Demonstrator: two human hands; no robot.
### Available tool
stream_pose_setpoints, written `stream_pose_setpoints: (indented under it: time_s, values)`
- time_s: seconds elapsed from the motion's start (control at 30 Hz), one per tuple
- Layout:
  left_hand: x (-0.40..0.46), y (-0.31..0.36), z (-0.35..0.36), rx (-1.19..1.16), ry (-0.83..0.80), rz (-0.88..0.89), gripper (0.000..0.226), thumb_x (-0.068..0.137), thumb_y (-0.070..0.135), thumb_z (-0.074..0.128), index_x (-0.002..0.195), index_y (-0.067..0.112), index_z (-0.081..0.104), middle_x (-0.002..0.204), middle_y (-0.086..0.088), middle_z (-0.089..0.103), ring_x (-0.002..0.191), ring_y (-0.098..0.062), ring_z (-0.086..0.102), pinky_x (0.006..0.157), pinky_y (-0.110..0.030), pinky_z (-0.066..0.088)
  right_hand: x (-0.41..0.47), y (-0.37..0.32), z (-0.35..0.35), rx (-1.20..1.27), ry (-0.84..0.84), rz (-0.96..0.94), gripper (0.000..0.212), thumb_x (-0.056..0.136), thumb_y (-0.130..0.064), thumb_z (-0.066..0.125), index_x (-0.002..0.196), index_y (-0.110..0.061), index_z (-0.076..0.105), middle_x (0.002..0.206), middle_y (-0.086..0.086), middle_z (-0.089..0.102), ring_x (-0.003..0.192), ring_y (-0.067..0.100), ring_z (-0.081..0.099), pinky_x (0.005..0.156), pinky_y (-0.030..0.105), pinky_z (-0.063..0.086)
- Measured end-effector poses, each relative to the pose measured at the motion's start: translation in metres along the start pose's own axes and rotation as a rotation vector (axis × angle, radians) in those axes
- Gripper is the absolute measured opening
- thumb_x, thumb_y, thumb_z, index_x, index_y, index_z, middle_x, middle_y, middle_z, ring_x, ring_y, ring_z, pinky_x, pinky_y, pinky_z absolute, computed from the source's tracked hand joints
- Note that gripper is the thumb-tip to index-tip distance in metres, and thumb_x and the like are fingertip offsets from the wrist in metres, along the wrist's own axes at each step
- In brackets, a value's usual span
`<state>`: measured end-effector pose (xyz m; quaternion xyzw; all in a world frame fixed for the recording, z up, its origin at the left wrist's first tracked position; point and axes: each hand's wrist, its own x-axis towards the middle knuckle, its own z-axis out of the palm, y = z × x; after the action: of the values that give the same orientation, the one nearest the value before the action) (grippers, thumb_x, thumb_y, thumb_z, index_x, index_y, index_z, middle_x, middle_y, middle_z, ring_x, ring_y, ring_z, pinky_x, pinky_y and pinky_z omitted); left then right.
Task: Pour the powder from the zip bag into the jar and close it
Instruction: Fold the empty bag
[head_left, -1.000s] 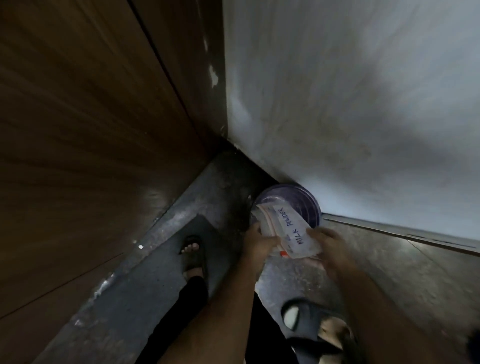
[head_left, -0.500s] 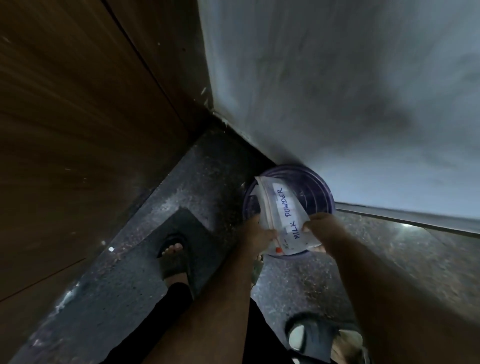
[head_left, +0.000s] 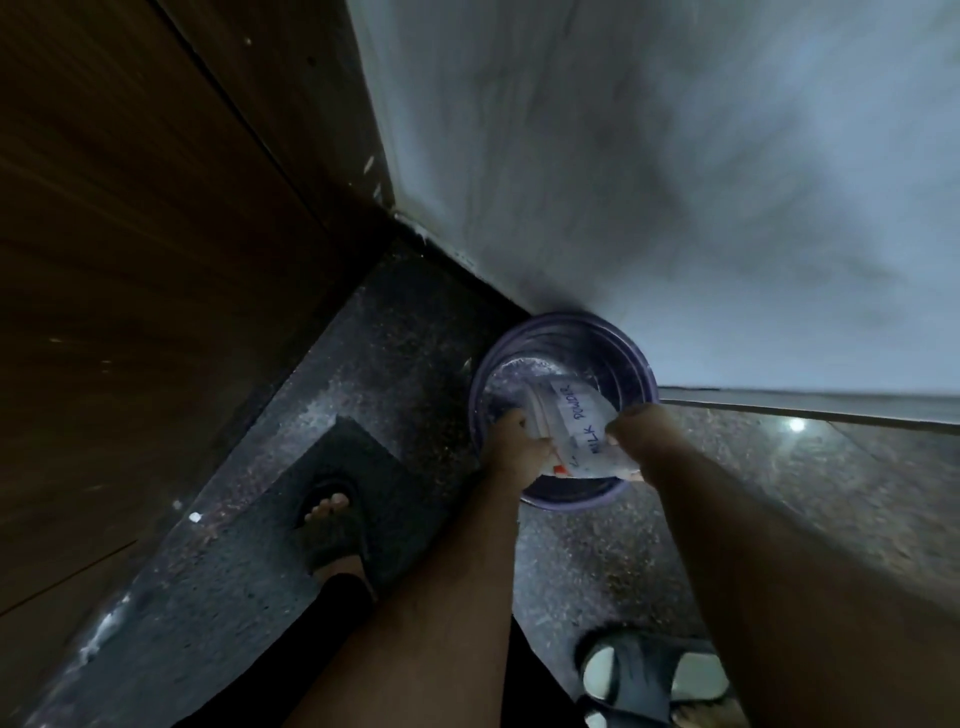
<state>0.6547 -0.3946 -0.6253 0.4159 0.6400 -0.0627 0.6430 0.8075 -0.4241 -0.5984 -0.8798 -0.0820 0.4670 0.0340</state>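
A clear zip bag (head_left: 576, 423) with a white label reading "MILK POWDER" is held over a round purple bin (head_left: 631, 358) that stands on the floor against the white wall. My left hand (head_left: 514, 447) grips the bag's left edge and my right hand (head_left: 636, 421) grips its right edge. The bag points down into the bin, whose inside shows a crinkled clear liner. No jar is in view.
A brown wooden panel (head_left: 156, 260) fills the left side. The white wall (head_left: 675, 156) rises behind the bin. The floor is dark speckled stone with a step (head_left: 270, 519). My sandalled feet (head_left: 332, 525) stand below, the right one (head_left: 654, 675) near the bottom edge.
The view has closed in on the bin and dropped lower. Both hands have carried the bag down so it now sits inside the bin's rim.
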Motion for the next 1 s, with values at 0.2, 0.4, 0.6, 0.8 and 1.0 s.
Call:
stream_pose_setpoints:
  time_s: [0.2, 0.4, 0.6, 0.8, 1.0]
  values:
    - [-0.023, 0.007, -0.03, 0.139, 0.023, 0.13, 0.052, 0.091, 0.021, 0.07, 0.138, 0.005, 0.054, 0.136, -0.015, 0.062, 0.126, -0.032, 0.057, 0.099, -0.03, 0.044, -0.02, -0.011, 0.004, -0.244, -0.038, -0.183, 0.037, 0.092, -0.013, 0.064, 0.128, -0.007, 0.058, 0.114, 0.017, 0.067, 0.098, 0.03, 0.064, 0.083, 0.039, 0.055]
    - [-0.089, 0.04, -0.079, 0.243, 0.031, 0.183, 0.065, 0.092, 0.025, 0.069, 0.149, 0.008, 0.045, 0.146, -0.015, 0.055, 0.134, -0.03, 0.052, 0.109, -0.04, 0.043, -0.093, -0.043, -0.02, -0.439, -0.055, -0.378, 0.05, 0.096, -0.022, 0.058, 0.142, -0.006, 0.05, 0.138, 0.019, 0.06, 0.123, 0.036, 0.058, 0.094, 0.036, 0.047]
    - [-0.198, 0.098, -0.147, 0.373, 0.117, 0.305, 0.06, 0.095, 0.028, 0.065, 0.149, 0.013, 0.044, 0.148, -0.013, 0.053, 0.134, -0.03, 0.05, 0.101, -0.032, 0.042, -0.214, -0.106, -0.066, -0.411, -0.03, -0.584, 0.042, 0.095, -0.018, 0.057, 0.134, -0.001, 0.058, 0.135, 0.022, 0.061, 0.122, 0.037, 0.058, 0.096, 0.038, 0.046]
    - [-0.337, 0.173, -0.229, 0.475, 0.249, 0.459, 0.059, 0.098, 0.028, 0.06, 0.152, 0.014, 0.04, 0.155, -0.007, 0.045, 0.141, -0.024, 0.042, 0.112, -0.032, 0.035, -0.358, -0.167, -0.128, -0.422, 0.035, -0.864, 0.054, 0.097, -0.036, 0.059, 0.144, -0.011, 0.051, 0.144, 0.014, 0.055, 0.131, 0.034, 0.052, 0.105, 0.041, 0.045]
    - [-0.461, 0.223, -0.294, 0.558, 0.472, 0.672, 0.059, 0.097, 0.03, 0.059, 0.152, 0.015, 0.041, 0.157, -0.005, 0.043, 0.145, -0.016, 0.038, 0.119, -0.025, 0.026, -0.477, -0.226, -0.178, -0.46, 0.241, -1.197, 0.052, 0.097, -0.037, 0.059, 0.141, -0.009, 0.054, 0.14, 0.015, 0.057, 0.129, 0.033, 0.05, 0.105, 0.039, 0.04]
